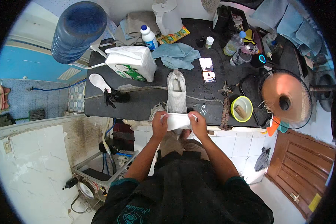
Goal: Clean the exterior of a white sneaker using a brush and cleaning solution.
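Observation:
My left hand [160, 125] and my right hand [199, 125] grip opposite ends of a folded white tissue or cloth [178, 121], stretched between them at the front edge of the black table [145, 103]. Just beyond it a pale shoe [176, 93] lies with its toe towards me. A white insole [100, 82] rests at the left, beside a black spray-bottle head [117, 96]. Behind the shoe lie a crumpled blue-grey cloth [179, 54] and a large pack of white tissues [131, 63]. A lit phone [207, 70] is to the right of the cloth.
A yellow-green bowl [242, 109] holding a brush-like block, a brown strap [225, 112] and a fan [285, 98] stand at the right. Behind are a white bottle [149, 37], an electric kettle [168, 16] and a plastic cup [240, 56]. A large blue water bottle [78, 32] rises at the left.

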Demonstrator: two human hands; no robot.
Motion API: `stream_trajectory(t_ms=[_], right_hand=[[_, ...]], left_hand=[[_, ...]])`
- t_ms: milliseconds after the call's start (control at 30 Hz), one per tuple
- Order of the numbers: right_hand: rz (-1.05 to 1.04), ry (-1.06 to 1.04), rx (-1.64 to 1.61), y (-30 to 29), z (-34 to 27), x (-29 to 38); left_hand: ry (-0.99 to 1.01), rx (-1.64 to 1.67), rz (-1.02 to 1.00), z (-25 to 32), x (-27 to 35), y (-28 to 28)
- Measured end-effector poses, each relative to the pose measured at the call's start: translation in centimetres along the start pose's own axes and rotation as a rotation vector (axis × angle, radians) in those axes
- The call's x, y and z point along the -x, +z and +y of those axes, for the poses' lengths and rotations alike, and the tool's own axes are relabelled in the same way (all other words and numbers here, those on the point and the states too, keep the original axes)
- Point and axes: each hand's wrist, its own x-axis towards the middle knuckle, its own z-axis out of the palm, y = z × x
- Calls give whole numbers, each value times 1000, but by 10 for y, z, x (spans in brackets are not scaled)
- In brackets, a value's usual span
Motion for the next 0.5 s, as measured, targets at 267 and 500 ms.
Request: stream_trajectory(t_ms=[267,500], right_hand=[[173,-172,170,11,-12,-9],[150,-234,224,14,2,-18]], left_hand=[[-47,-29,59,-2,-11,11],[-93,-2,68,-19,-16,20]])
